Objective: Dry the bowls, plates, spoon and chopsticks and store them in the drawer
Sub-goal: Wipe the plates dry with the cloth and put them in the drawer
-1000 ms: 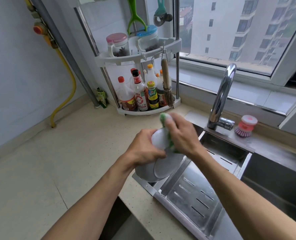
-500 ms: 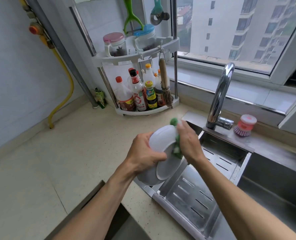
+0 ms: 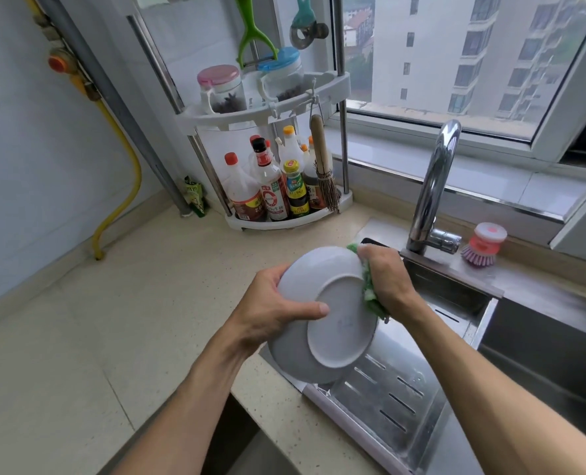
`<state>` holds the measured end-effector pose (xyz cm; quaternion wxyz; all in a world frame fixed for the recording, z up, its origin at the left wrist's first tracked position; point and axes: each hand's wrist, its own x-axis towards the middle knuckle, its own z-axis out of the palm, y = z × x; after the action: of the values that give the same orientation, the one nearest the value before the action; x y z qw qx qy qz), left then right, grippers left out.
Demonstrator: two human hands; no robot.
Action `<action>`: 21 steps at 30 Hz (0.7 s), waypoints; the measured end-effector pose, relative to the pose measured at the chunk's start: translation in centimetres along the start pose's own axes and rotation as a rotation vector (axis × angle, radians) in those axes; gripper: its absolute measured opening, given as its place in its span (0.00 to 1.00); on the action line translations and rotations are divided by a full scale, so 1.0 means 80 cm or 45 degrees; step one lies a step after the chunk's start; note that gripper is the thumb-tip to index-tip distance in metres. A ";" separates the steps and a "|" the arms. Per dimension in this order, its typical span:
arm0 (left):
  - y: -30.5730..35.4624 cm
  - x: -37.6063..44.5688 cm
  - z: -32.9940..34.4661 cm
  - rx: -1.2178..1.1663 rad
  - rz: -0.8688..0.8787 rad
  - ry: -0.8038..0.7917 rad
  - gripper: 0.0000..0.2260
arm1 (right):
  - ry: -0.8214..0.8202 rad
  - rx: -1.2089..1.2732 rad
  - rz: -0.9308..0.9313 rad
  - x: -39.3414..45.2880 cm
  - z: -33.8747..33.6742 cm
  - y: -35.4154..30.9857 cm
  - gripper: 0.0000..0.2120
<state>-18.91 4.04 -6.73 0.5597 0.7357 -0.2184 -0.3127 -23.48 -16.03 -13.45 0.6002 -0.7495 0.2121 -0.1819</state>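
Head view. The left hand (image 3: pixel 267 310) grips a white plate (image 3: pixel 322 313) at its left rim, thumb laid across the underside and the other fingers hidden behind the dish. The plate is held tilted, its underside and foot ring facing the camera, above the near left corner of the sink's steel drain tray (image 3: pixel 387 399), where the tray meets the table (image 3: pixel 113 320). Whether the plate's lower edge touches the tray cannot be told.

The right hand (image 3: pixel 384 279) has its fingers clenched around a green cloth (image 3: pixel 370 293), which is pressed against the plate's right rim. Cloth shows above and below the fist.

Behind the hands, a chrome tap (image 3: pixel 432 186) rises at the back of the sink. Just to its right a pink dish brush (image 3: pixel 483 245) stands on the ledge. At the table's back corner a white two-tier rack (image 3: pixel 267 108) stands against the wall: sauce bottles (image 3: pixel 271 190) crowd the lower tier, a small whisk brush (image 3: pixel 322 166) hangs from a hook on the upper tier, and two lidded jars (image 3: pixel 223 89) sit on the upper one. A yellow hose (image 3: pixel 127 173) runs down the left wall to the table. A dark opening shows below the table's front edge; its contents cannot be made out.
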 end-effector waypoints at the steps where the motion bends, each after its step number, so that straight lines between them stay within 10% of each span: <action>1: 0.004 0.003 -0.002 0.053 -0.061 -0.089 0.28 | -0.082 -0.038 -0.030 0.001 -0.001 -0.007 0.16; 11: -0.001 0.016 0.012 0.060 -0.011 0.070 0.22 | -0.300 -0.513 -0.487 -0.022 0.018 -0.037 0.22; 15: -0.007 0.012 0.011 -0.158 -0.009 0.225 0.22 | -0.193 -0.040 0.031 -0.013 0.009 -0.004 0.24; 21: -0.013 0.014 0.023 -0.282 -0.048 0.333 0.29 | -0.197 -0.334 -0.284 -0.030 0.027 -0.017 0.22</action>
<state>-19.45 2.35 -8.32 0.6551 0.7078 -0.0940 -0.2471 -24.26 -12.72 -12.64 0.4878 -0.8520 0.1027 -0.1598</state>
